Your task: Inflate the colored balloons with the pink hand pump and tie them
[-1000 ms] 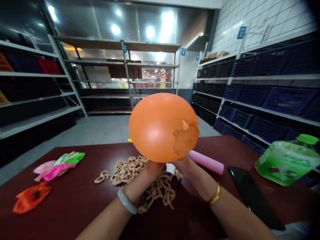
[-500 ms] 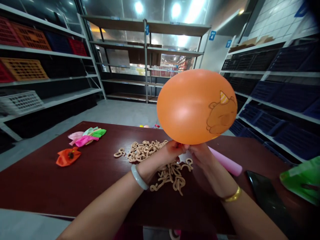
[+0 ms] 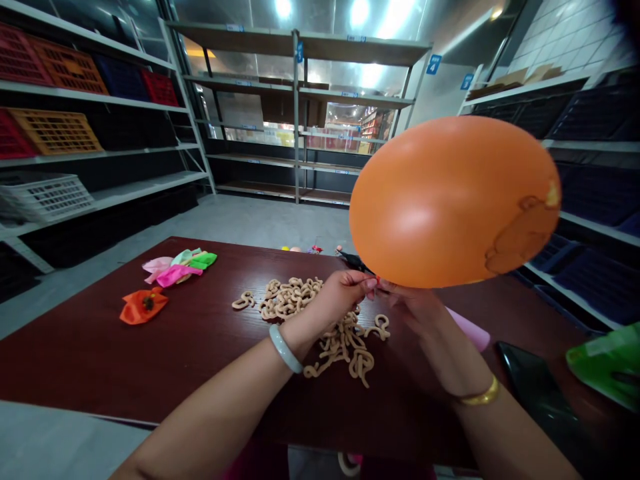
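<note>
An inflated orange balloon (image 3: 450,200), printed with a bear in a party hat, leans to the right above the table. My left hand (image 3: 347,290) is closed in a pinch on the balloon's neck. Beside it, partly under the balloon, my right hand (image 3: 413,303) is closed round the neck end too; some of its fingers are hidden. Below both hands lies a loose pile of beige curly pieces (image 3: 290,300) on the dark red table (image 3: 210,360).
Flat balloons (image 3: 175,270) in pink, mint and green lie at the left, near an orange bundle (image 3: 144,305). To the right are a pink tube (image 3: 470,329), a black phone-like slab (image 3: 535,377) and a green packet (image 3: 605,367). Shelving (image 3: 297,113) stands behind.
The balloon has swung right and looks larger, its bear print turning toward the right edge. My hands have moved slightly apart at its neck, the right one shifting right.
</note>
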{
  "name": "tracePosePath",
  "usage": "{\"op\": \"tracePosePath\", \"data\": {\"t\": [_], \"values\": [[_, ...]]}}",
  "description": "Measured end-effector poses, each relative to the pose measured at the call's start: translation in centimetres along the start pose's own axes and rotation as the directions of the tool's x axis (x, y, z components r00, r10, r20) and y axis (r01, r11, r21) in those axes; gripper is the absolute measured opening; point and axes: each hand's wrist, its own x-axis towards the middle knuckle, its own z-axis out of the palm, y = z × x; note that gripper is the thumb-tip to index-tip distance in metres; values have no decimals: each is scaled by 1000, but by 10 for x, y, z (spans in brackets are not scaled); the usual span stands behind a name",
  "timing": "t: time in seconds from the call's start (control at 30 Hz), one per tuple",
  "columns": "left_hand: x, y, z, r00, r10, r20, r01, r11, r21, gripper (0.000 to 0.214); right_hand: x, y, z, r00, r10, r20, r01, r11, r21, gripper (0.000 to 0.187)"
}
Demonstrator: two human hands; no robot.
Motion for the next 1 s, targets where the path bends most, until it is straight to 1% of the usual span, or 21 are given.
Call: {"op": "tracePosePath", "data": {"t": [0.03,0.07,0.13,0.17,0.2,0.23,0.3,0.37,0.4,0.43,0.5,0.57,0.6,0.67,0.73,0.77,0.83,0.9,0.93,0.97,1.0], "values": [[-1,2,-2,997,78,6,-78,992,96,30,1,3,-1,999,21,-24,-18,992,127,19],[-2,4,-5,986,165,15,-164,962,217,24,3,5,-1,998,50,-50,-37,971,238,20],[-3,8,-11,954,298,39,-284,851,442,14,8,7,2,989,120,-87,-82,932,354,25],[-2,11,-15,943,331,40,-304,803,513,12,11,6,5,984,151,-90,-106,918,381,28],[-2,13,-19,938,347,30,-306,780,545,12,14,4,9,981,175,-82,-129,908,399,29],[0,15,-23,938,347,14,-300,789,536,14,18,0,14,980,188,-61,-148,902,406,29],[3,20,-33,952,304,-42,-263,880,396,20,28,-9,26,987,161,-6,-146,912,384,26],[7,27,-47,964,218,-150,-202,973,115,22,39,-17,39,996,75,55,-89,943,322,27],[8,31,-55,964,164,-211,-177,983,-46,22,44,-19,45,997,42,66,-59,958,282,28],[8,35,-64,954,115,-275,-172,967,-190,21,48,-20,51,997,12,70,-28,973,230,29],[8,41,-84,927,58,-369,-203,908,-367,19,55,-17,60,995,-33,96,28,998,56,26],[8,43,-100,884,31,-466,-253,870,-422,17,59,-9,65,980,-80,185,114,976,-184,15],[8,42,-107,856,14,-516,-269,865,-424,17,61,-5,66,962,-109,251,184,937,-298,9],[9,38,-114,804,-33,-594,-275,865,-420,18,63,2,67,903,-159,399,349,813,-466,6],[11,30,-116,779,-76,-623,-262,862,-433,20,65,7,67,839,-191,510,495,658,-568,6],[13,26,-116,777,-91,-623,-255,859,-443,20,65,9,69,814,-184,551,542,581,-607,6],[15,19,-114,782,-111,-613,-241,853,-463,21,67,12,73,785,-147,602,595,450,-666,11],[18,12,-114,789,-122,-602,-231,849,-475,22,69,16,79,773,-96,627,612,373,-698,15],[19,9,-115,792,-124,-597,-228,848,-478,23,70,17,81,773,-77,630,610,362,-705,14],[19,6,-116,795,-123,-594,-226,848,-479,23,71,19,83,778,-74,624,601,377,-705,11],[20,4,-117,796,-121,-593,-225,850,-476,24,72,19,83,791,-88,606,581,422,-696,7]]}}
